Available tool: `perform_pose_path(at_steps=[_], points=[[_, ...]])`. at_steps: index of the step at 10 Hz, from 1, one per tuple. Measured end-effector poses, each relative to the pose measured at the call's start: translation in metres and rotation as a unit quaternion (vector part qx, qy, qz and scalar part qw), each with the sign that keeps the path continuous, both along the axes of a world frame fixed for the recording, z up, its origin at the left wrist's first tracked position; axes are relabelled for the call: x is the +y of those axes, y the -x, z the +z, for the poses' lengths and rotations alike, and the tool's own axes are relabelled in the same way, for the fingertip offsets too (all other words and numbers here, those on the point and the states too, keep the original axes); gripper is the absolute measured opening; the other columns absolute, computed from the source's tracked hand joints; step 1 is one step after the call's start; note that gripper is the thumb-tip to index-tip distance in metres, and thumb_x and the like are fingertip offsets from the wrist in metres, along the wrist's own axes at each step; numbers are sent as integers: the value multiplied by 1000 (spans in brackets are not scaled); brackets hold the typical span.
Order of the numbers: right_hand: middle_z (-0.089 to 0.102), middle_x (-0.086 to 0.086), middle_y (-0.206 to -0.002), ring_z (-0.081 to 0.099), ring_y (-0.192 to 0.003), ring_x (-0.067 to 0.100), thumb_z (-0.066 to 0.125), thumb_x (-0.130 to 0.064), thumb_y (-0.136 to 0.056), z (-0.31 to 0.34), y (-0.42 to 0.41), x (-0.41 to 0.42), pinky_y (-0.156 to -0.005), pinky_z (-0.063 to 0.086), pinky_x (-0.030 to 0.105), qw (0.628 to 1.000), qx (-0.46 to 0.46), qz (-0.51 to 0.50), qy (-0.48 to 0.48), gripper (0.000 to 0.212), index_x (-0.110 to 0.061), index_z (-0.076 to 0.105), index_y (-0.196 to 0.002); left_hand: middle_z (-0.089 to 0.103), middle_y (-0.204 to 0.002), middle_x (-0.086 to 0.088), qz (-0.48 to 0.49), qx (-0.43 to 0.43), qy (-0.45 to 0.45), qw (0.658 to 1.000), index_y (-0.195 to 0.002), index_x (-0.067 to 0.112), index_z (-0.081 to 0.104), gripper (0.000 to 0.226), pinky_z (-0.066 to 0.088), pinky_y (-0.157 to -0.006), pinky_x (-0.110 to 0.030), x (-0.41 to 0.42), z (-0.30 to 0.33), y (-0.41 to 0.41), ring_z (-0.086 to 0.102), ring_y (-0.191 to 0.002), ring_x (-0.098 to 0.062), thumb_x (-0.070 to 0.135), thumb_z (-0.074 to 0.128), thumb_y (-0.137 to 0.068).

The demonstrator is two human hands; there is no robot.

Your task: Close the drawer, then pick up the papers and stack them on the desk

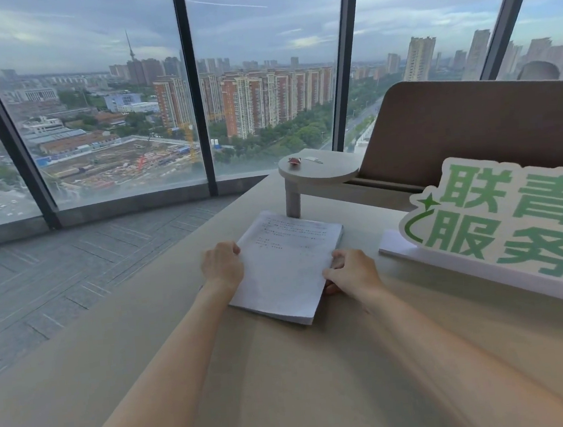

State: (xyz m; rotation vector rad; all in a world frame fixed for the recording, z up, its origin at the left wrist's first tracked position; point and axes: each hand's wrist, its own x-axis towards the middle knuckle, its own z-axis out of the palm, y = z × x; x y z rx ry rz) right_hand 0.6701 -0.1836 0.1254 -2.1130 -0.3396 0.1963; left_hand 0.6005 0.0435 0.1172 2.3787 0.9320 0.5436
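Observation:
A thick stack of white printed papers [286, 264] lies flat on the beige desk [289, 384], near its middle. My left hand [222, 265] curls against the stack's left edge. Gripping the right edge is my right hand [352, 272], thumb on top and fingers under the sheets. Both forearms reach in from the bottom of the view. No drawer is in sight.
A white sign with green characters [501, 226] stands to the right of the papers. Behind them a small round raised shelf [320, 171] carries a red item [294, 161]. A brown divider panel [471, 126] closes the right side. Carpeted floor and floor-to-ceiling windows lie left and ahead.

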Motion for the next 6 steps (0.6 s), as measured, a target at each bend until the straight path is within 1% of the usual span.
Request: perform_pose_path(at_steps=[1,2,3,4,5,6], points=[[72,11,-90,74,-70,25,63,-5,-80,-1,0,5,-63,62,29,999,-18,17,20,43,-11,62,-122,71,-112,-20,-13,9,-36,999,-110,11,72,36,46,-93,-37,6,-2,-4,60,-109,-40,2,47,-85],[70,9,-92,73,-75,27,56,-7,-85,3,1,13,-66,63,34,997,-22,35,67,26,-7,70,-106,70,-112,-19,-21,38,-60,997,-110,12,72,37,46,-91,-38,10,-1,-5,58,-110,-41,3,46,-85],[72,9,-97,67,-90,28,47,-13,-84,7,0,17,-79,58,37,983,-73,58,155,28,-13,72,-97,67,-116,-19,-35,71,-85,993,-116,13,68,39,44,-92,-37,12,-3,-4,54,-114,-39,3,44,-86],[71,7,-101,62,-94,27,46,-20,-81,8,0,18,-79,52,33,969,-98,73,213,25,-20,69,-91,64,-122,-17,-57,92,-100,989,-120,14,63,40,42,-95,-36,14,-1,1,52,-117,-37,4,43,-87],[71,6,-104,62,-96,28,47,-25,-83,6,3,19,-79,52,34,964,-116,73,227,22,-22,66,-92,61,-126,-16,-83,90,-112,986,-127,14,59,46,43,-96,-38,15,5,6,52,-119,-36,2,43,-86],[69,8,-114,62,-106,30,52,-30,-88,10,5,18,-87,50,34,972,-133,46,186,29,-20,66,-111,61,-125,-15,-94,35,-117,988,-128,11,58,45,45,-94,-38,7,20,14,56,-116,-34,2,45,-87]])
